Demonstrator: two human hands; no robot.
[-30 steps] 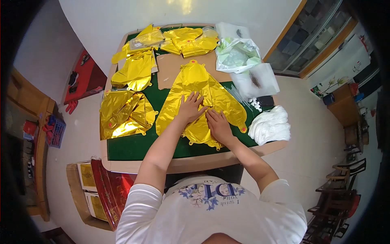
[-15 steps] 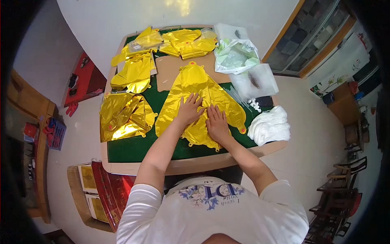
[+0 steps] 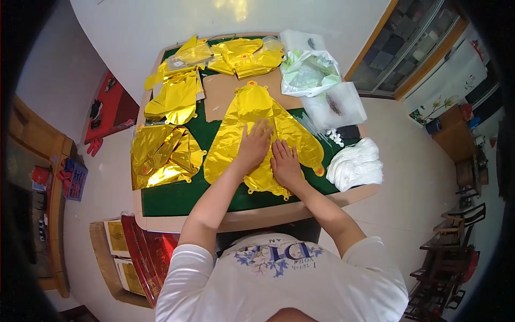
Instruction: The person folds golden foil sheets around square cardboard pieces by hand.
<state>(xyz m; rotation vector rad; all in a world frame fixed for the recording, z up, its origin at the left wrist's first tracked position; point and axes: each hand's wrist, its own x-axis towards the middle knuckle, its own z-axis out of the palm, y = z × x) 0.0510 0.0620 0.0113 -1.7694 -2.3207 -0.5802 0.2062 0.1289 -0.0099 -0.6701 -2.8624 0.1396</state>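
A large gold foil sheet (image 3: 228, 142) with red dots and small tabs along its edges lies spread on the green table top (image 3: 214, 201). My left hand (image 3: 254, 146) rests on the middle of the foil, its fingers spread and pointing away from me. Just to the right, my right hand (image 3: 286, 165) lies flat on the same foil, fingers apart. Neither hand grips anything. More gold foil pieces lie beside it: a crumpled one (image 3: 166, 155) at the left, another (image 3: 174, 96) at the back left and one (image 3: 247, 56) at the back.
Brown cardboard (image 3: 217, 96) lies behind the foil. Along the table's right side are a plastic bag (image 3: 310, 75), a clear packet (image 3: 335, 104), small white pieces (image 3: 335, 138) and a white thread bundle (image 3: 355, 166). Open cartons (image 3: 129, 273) stand on the floor at the lower left.
My left hand has shifted slightly right and forward over the foil, nearer my right hand. My right hand has stayed almost in place.
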